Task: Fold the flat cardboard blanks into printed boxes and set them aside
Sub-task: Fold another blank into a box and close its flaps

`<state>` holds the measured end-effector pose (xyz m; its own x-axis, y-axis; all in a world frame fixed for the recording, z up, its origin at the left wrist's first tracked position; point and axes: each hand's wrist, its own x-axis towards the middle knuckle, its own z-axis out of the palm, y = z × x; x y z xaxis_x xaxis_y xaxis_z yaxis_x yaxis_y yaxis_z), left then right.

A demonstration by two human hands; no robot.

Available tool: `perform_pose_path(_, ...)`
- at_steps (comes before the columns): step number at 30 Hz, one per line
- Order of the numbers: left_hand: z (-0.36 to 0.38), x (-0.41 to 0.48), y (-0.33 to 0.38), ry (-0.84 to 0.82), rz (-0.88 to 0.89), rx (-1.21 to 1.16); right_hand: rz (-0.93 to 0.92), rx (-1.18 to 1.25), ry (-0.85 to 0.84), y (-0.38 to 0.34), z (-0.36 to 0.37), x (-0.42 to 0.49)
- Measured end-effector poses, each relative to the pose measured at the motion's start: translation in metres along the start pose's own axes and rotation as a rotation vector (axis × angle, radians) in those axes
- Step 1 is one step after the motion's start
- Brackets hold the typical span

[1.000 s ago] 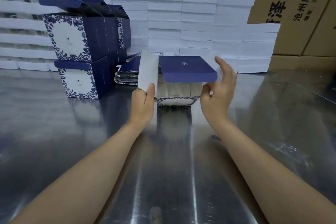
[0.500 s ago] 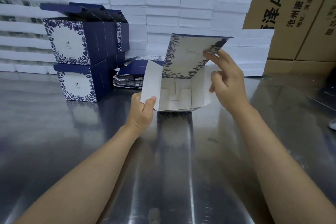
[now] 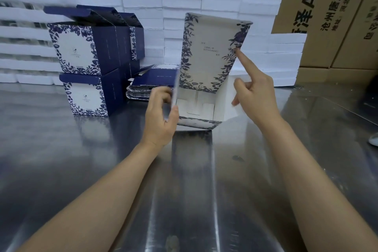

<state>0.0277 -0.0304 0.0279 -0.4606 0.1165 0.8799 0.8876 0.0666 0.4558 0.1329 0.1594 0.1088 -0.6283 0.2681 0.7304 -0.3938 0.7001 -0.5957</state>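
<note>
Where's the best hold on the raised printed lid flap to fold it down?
Likely the printed lid flap's free top edge, pinched from the right, where the right hand already touches it with one fingertip. It stands upright, hinged at the half-built box's rear; the left hand grips the left wall.

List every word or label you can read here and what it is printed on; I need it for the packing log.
"AH": large black letters, cut off, on the brown shipping carton at the back right.
"沧州": start of a smaller black line on that carton; the rest is too blurred.
Box in hand: small grey lines on its lid, unreadable.
Folded boxes: logo text too small.
</note>
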Motion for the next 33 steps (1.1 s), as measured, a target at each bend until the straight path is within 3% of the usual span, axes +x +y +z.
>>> perform_pose_path(5, 0.009, 0.0, 0.013, -0.186, 0.216, 0.03, 0.006, 0.044, -0.005, -0.009, 0.004, -0.001)
perform_pose_path(11, -0.006, 0.004, 0.016, -0.294, 0.103, 0.171, -0.001, 0.198, 0.093, -0.008, -0.001, 0.0)
perform_pose_path(15, -0.011, 0.008, 0.014, -0.404, 0.203, 0.257, -0.004, 0.372, 0.129, -0.004, 0.002, 0.001)
perform_pose_path(22, -0.014, 0.015, 0.017, -0.135, 0.394, 0.334, -0.031, 0.444, 0.137, 0.006, 0.005, 0.003)
perform_pose_path(25, -0.011, 0.016, 0.023, -0.103, 0.419, 0.368, 0.042, 0.413, 0.127, 0.011, 0.011, 0.004)
perform_pose_path(29, -0.004, 0.014, 0.031, -0.09, 0.278, 0.355, 0.235, 0.487, 0.03, 0.016, 0.027, -0.001)
perform_pose_path(33, 0.001, 0.015, 0.034, -0.179, -0.167, -0.199, 0.219, 0.52, -0.075, 0.017, 0.041, -0.01)
